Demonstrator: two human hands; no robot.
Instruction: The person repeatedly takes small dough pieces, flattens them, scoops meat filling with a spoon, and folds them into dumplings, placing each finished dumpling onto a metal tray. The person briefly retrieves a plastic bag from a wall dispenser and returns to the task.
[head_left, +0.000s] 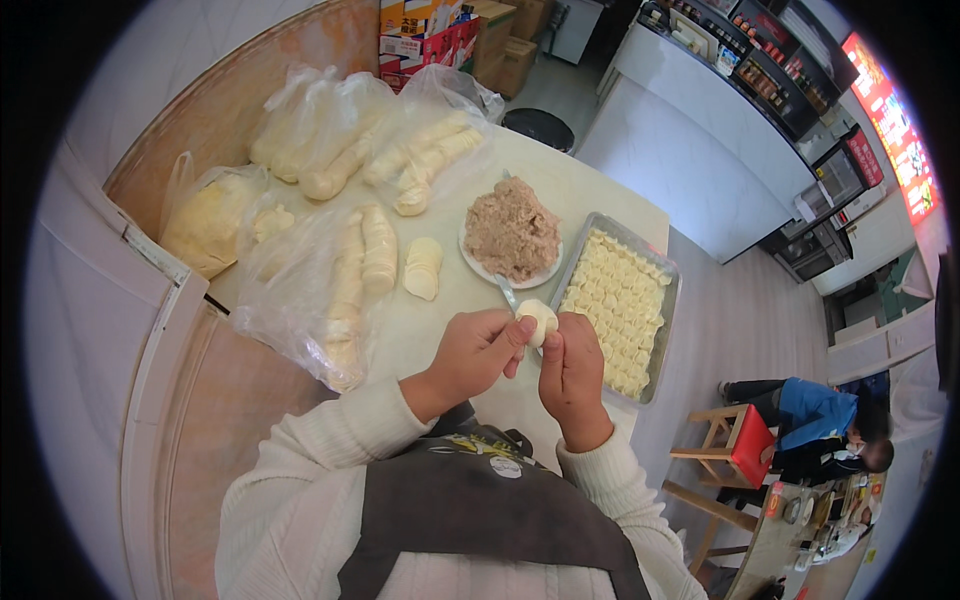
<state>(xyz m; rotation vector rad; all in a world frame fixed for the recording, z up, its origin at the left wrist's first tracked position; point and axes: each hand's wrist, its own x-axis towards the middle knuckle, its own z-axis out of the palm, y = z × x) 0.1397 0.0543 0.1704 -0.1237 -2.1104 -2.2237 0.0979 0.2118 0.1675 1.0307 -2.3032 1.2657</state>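
A small folded dumpling (534, 315) is pinched between the fingers of my left hand (469, 352) and my right hand (576, 367), above the front of the table. Just beyond it, a flat metal utensil (507, 291) slopes from the plate edge towards my hands; whether a finger touches it cannot be made out. Pinkish minced filling (513, 229) is heaped on a white plate (474, 264). On the right, a metal tray (673, 300) holds close rows of folded dumplings (615, 311). A short stack of round dough wrappers (422, 268) lies left of the plate.
Clear plastic bags with rolls of stacked wrappers (379, 247) and dough (210, 217) cover the table's left and back. A black round stool (538, 129) stands behind the table. Two people sit at another table (776, 536), near a red-seated stool (752, 446). A white counter (690, 127) is beyond.
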